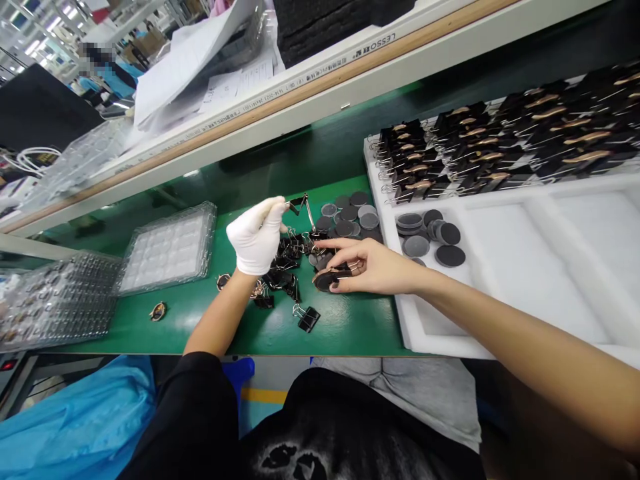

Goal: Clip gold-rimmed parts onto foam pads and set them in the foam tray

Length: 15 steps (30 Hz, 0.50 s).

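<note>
My left hand (pixel 257 235), in a white glove, is raised over the green mat (pixel 345 323) and pinches a black binder clip (pixel 299 204) by its wire handle. My bare right hand (pixel 373 267) rests on the mat with its fingers closed round a dark round disc part (pixel 327 278). Between the two hands lies a heap of several black binder clips (pixel 287 263). One loose clip (pixel 307 318) lies nearer the front edge. A cluster of grey discs (pixel 350 213) sits just behind the heap.
A white foam tray (pixel 505 267) on the right holds several grey discs (pixel 430 237) and rows of clipped black parts (pixel 500 147). Clear plastic blister trays (pixel 167 248) lie at left. Two small round parts (pixel 158 311) sit on the mat. A shelf rail (pixel 300 93) runs behind.
</note>
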Available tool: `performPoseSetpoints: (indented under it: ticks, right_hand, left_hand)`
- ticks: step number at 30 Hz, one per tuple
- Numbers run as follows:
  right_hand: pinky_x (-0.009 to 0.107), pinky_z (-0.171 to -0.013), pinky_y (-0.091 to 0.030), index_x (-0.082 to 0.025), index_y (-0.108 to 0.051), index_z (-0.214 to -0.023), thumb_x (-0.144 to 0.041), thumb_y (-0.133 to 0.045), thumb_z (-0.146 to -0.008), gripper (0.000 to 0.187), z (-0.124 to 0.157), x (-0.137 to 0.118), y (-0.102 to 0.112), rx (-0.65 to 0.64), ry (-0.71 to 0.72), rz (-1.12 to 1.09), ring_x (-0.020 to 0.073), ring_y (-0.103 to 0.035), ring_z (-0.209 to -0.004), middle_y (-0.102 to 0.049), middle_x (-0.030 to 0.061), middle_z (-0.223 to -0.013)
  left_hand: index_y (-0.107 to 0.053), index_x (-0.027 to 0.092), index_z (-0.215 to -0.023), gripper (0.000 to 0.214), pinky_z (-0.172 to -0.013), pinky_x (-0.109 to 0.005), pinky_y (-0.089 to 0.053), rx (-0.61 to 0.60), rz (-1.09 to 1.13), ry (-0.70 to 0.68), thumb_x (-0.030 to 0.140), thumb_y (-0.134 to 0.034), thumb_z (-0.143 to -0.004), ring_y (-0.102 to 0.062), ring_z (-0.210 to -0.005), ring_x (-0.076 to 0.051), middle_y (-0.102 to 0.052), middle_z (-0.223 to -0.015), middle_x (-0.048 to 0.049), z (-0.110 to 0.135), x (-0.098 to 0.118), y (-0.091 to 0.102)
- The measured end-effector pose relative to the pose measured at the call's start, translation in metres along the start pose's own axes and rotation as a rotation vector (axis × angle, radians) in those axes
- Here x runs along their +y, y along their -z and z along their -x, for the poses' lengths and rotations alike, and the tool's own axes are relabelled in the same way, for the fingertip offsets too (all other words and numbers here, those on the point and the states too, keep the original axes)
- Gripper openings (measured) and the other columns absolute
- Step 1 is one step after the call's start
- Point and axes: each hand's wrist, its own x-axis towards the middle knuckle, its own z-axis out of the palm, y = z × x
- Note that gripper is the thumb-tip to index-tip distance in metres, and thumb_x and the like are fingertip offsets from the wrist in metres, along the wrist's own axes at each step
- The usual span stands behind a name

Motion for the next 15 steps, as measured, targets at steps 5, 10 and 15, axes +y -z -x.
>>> performPoseSetpoints:
  ticks: [5,10,15]
  right_hand:
    - [0.04,-0.096,-0.062,-0.025,-0.085,-0.1,-0.032,-0.086,-0.076,0.025,0.001,-0.002,0.003,-0.066,-0.019,-0.012,0.0354,-0.051,-0.147,-0.054,0.012,-0.157]
    - [0.046,-0.09,-0.065,-0.027,-0.085,-0.098,-0.038,-0.092,-0.072,0.029,0.006,-0.008,0.013,0.163,0.074,-0.185,0.032,-0.071,-0.121,-0.064,0.011,-0.146]
    - [0.053,-0.113,-0.052,-0.03,-0.085,-0.096,-0.042,-0.097,-0.067,0.034,0.004,-0.007,0.012,0.365,0.165,-0.286,0.0323,-0.066,-0.13,-0.076,0.0071,-0.13]
  left_hand:
    - [-0.079,0.022,-0.093,0.034,-0.058,-0.027,-0.052,-0.082,0.089,0.081,0.053,-0.066,-0.097,-0.063,-0.05,-0.01,-0.076,-0.073,-0.0003,-0.014,0.008,0.005]
    - [-0.074,0.018,-0.085,0.036,-0.043,-0.021,-0.041,-0.323,0.424,0.391,0.053,-0.072,-0.092,-0.054,-0.041,-0.006,-0.072,-0.068,0.0002,-0.021,0.034,0.006]
    - [-0.071,0.017,-0.08,0.041,-0.045,-0.023,-0.043,-0.534,0.496,0.501,0.056,-0.069,-0.094,-0.052,-0.039,-0.007,-0.068,-0.059,0.0005,-0.008,0.05,0.001]
